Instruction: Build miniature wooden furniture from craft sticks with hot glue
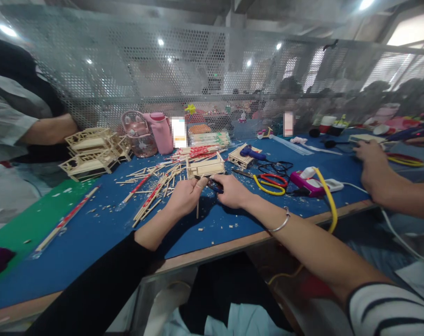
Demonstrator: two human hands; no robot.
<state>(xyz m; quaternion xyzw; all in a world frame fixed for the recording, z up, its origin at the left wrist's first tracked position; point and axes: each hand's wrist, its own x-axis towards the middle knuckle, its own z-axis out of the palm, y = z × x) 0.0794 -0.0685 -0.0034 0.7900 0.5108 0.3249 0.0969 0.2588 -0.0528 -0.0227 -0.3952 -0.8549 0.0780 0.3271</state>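
Note:
My left hand [184, 198] is closed on a thin wooden stick [197, 210], one end of which hangs below the fingers. Dark-handled pliers [215, 185] are gripped in my right hand [232, 190], their jaws meeting the stick at my left fingertips. Just beyond both hands stands a small wooden stick frame [205, 167], partly hidden by them. Loose wooden sticks [159, 189] and small offcuts lie scattered to the left on the blue table top [184, 240].
Scissors with red and yellow handles [271, 182], a blue glue gun [252, 153] and a purple power strip [306, 183] lie to the right. Wooden models [91, 151] and a pink bottle [161, 133] stand back left. A co-worker's hand [371, 163] is at far right; another person stands left.

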